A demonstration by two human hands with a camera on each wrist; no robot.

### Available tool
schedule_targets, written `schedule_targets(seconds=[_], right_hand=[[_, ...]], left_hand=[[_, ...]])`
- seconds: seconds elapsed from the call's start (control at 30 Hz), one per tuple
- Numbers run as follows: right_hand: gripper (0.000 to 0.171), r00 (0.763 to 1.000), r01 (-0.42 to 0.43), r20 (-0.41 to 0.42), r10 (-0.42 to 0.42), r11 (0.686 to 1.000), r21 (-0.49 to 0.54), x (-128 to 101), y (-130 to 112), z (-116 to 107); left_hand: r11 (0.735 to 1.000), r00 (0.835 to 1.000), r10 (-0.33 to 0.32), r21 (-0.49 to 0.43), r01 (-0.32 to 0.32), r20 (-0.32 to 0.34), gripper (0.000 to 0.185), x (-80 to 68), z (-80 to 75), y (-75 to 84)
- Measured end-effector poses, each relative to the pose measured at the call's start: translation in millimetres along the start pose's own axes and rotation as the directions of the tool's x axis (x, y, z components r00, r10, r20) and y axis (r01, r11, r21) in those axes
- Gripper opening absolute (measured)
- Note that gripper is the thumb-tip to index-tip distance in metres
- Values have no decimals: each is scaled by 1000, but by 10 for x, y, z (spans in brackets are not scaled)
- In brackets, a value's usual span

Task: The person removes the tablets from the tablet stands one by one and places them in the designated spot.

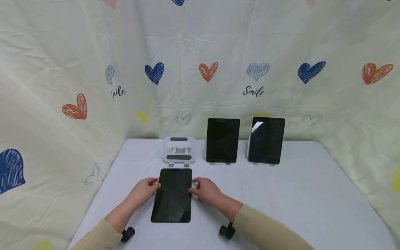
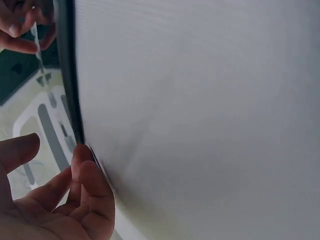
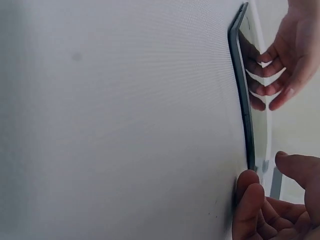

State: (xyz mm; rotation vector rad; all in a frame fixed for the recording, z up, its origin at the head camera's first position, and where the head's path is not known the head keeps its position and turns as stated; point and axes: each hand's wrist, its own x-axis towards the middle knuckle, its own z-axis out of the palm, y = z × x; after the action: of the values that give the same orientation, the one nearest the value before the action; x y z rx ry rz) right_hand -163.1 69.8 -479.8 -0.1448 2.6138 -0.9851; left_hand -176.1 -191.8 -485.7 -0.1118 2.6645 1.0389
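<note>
Fingers of both hands sit at the long edges of the dark tablet [image 1: 173, 195], which lies flat on the white table [image 1: 312, 194] near its front edge. The left hand [image 1: 144, 190] meets the tablet's left edge near the upper corner, fingertips [image 2: 82, 160] loosely curled and touching the rim. The right hand [image 1: 207, 189] does the same at the right edge, thumb apart above the screen. Neither hand visibly clamps the slab yet; whether the fingertips have got under it cannot be told.

Judging by its looks, the tablet is a thin, rigid slab, moderately heavy for its size, with a glossy glass face that would be slippery and breakable. The sensible hold seems to be on the two long edges, fingers under the rim and thumbs on the bezel, keeping off the glass.

At twelve o'clock from the tablet, just beyond it, stands an empty white stand [image 1: 179, 149]. At one o'clock a second tablet [image 1: 223, 140] leans upright, and further toward two o'clock a third tablet [image 1: 266, 140] does likewise. A heart-print cloth [image 1: 78, 86] backs the table.
</note>
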Motion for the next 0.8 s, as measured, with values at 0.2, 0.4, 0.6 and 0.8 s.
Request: schedule_targets(seconds=[0.2, 0.4, 0.6, 0.8], right_hand=[[50, 999, 41, -32, -40, 999, 26, -50, 60, -81], [50, 995, 62, -84, -61, 998, 10, -63, 165, -217], [52, 989, 31, -141, -32, 999, -9, -93, 235, -402], [51, 978, 0, -210, -6, 1000, -27, -134, 361, -623]], left_hand=[[999, 997, 37, -5, -38, -61, 49, -14, -6, 137], [997, 994, 56, -56, -61, -90, 48, -16, 24, 330], [984, 986, 120, -115, -134, -118, 50, -23, 58, 536], [967, 980, 165, -179, -183, -110, 50, 34, 161, 688]])
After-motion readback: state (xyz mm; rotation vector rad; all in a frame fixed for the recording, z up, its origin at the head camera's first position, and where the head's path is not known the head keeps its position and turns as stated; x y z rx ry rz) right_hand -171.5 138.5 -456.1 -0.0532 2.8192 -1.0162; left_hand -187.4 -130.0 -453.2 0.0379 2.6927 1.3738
